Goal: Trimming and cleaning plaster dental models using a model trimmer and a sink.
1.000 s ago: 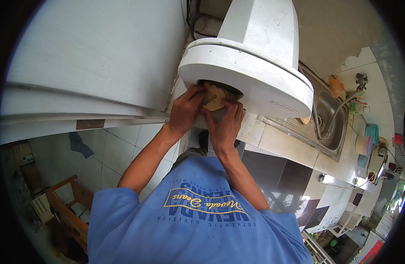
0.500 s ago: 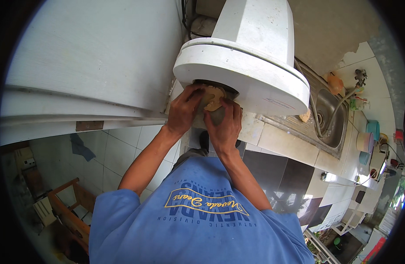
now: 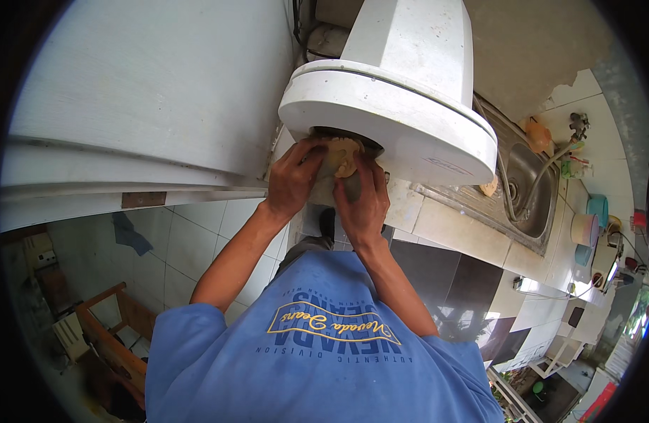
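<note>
A beige piece that looks like a plaster dental cast (image 3: 343,154) is at the dark opening (image 3: 367,144) on the underside of a large white machine (image 3: 384,109). My left hand (image 3: 293,176) grips the piece from the left, with fingers bent over its edge. My right hand (image 3: 362,201) pinches it from the right and below, fingertips close to the opening. A greyish surface just under the piece is partly hidden by my hands.
A pale panel (image 3: 148,92) fills the left. On the right are a steel sink (image 3: 540,218) with a hose, an orange bag (image 3: 538,135) and plastic tubs (image 3: 584,230) on a tiled counter (image 3: 451,231). A wooden frame (image 3: 92,317) stands lower left.
Over the last second the piece has shifted and turned slightly in my fingers at the opening, and my right fingers have moved a little. Both hands stay on it.
</note>
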The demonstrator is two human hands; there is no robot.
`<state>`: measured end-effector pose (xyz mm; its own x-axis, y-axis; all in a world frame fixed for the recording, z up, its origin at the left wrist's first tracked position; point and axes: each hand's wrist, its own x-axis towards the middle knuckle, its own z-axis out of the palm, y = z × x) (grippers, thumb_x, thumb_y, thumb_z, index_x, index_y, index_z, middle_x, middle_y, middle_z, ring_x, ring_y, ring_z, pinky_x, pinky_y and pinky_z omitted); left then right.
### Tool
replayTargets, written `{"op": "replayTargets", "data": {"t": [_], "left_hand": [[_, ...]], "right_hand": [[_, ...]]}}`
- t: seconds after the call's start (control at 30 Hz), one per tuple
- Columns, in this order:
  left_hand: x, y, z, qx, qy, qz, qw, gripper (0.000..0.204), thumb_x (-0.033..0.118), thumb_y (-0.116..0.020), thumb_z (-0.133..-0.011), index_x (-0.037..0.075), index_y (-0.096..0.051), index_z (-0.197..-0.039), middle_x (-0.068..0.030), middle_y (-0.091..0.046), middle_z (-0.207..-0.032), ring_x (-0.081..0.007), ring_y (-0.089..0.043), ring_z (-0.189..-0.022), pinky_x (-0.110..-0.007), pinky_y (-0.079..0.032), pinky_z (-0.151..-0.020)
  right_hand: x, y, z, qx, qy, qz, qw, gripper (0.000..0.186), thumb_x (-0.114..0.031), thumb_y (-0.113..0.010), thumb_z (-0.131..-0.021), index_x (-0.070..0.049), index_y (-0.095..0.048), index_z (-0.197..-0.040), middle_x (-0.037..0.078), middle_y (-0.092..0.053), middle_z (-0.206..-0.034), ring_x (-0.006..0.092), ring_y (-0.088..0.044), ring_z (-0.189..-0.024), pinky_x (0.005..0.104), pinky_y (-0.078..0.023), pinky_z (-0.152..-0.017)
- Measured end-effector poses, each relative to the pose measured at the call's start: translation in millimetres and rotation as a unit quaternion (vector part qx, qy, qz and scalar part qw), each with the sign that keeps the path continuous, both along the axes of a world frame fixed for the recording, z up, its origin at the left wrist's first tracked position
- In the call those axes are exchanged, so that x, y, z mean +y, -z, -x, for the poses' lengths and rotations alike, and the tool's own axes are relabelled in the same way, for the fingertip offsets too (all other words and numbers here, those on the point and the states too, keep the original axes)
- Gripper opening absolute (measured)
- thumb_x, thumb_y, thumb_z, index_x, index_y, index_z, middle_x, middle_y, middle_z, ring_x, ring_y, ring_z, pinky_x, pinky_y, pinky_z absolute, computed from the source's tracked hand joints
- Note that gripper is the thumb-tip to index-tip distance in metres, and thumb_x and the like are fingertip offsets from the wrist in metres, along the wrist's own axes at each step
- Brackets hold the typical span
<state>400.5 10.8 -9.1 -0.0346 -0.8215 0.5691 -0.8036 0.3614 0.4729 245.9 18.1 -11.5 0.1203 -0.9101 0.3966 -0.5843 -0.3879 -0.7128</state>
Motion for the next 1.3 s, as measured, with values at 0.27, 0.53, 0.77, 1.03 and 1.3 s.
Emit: {"op": "replayTargets", "data": {"t": [0.27, 0.53, 0.77, 1.03, 1.3], "left_hand": [[1, -2, 2, 0.01, 0.007, 0.001, 1.0, 0.015, -0.003, -0.067, -0.076, 0.002, -0.063, -0.09, -0.0094, -0.063, -0.101, -0.0287, -0.067, -0.086, -0.037, -0.056, -0.07], [3, -4, 6, 0.091, -0.013, -0.031, 0.995, 0.031, -0.003, -0.069, -0.078, 0.005, -0.065, -0.107, -0.0106, -0.065, -0.105, -0.0318, -0.064, -0.089, -0.039, -0.054, -0.074], [2, 1, 8, 0.065, -0.004, -0.022, 0.998, 0.034, -0.003, -0.068, -0.078, 0.006, -0.066, -0.11, -0.0094, -0.07, -0.101, -0.0284, -0.065, -0.089, -0.038, -0.053, -0.077], [7, -7, 19, 0.076, -0.048, -0.047, 0.995, 0.035, -0.003, -0.07, -0.077, 0.006, -0.066, -0.11, -0.0097, -0.07, -0.096, -0.0269, -0.064, -0.084, -0.038, -0.053, -0.073], [13, -4, 25, 0.078, -0.073, -0.052, 0.993, 0.035, -0.004, -0.069, -0.077, 0.005, -0.065, -0.111, -0.0113, -0.069, -0.098, -0.0282, -0.064, -0.084, -0.038, -0.053, -0.073]], "right_hand": [[-5, 0, 10, -0.027, -0.031, -0.021, 0.999, 0.054, -0.001, -0.071, -0.074, -0.003, -0.049, -0.123, 0.02, -0.058, -0.119, 0.0386, -0.059, -0.107, 0.0434, -0.05, -0.09], [-1, -5, 19, -0.026, -0.038, -0.023, 0.999, 0.049, -0.003, -0.072, -0.077, -0.003, -0.053, -0.122, 0.018, -0.063, -0.115, 0.0362, -0.061, -0.105, 0.0419, -0.05, -0.088], [0, 1, 15, 0.008, 0.004, 0.014, 1.0, 0.02, -0.009, -0.073, -0.079, -0.006, -0.069, -0.099, 0.011, -0.064, -0.114, 0.0321, -0.061, -0.098, 0.0392, -0.052, -0.082], [-1, -3, 15, 0.01, 0.011, 0.022, 1.0, 0.02, -0.005, -0.071, -0.079, -0.004, -0.071, -0.099, 0.013, -0.067, -0.111, 0.0305, -0.063, -0.095, 0.0386, -0.052, -0.082], [-4, -5, 16, 0.025, 0.019, 0.013, 0.999, 0.021, -0.002, -0.07, -0.079, -0.003, -0.072, -0.099, 0.012, -0.068, -0.111, 0.0288, -0.064, -0.094, 0.0367, -0.053, -0.082]]}}
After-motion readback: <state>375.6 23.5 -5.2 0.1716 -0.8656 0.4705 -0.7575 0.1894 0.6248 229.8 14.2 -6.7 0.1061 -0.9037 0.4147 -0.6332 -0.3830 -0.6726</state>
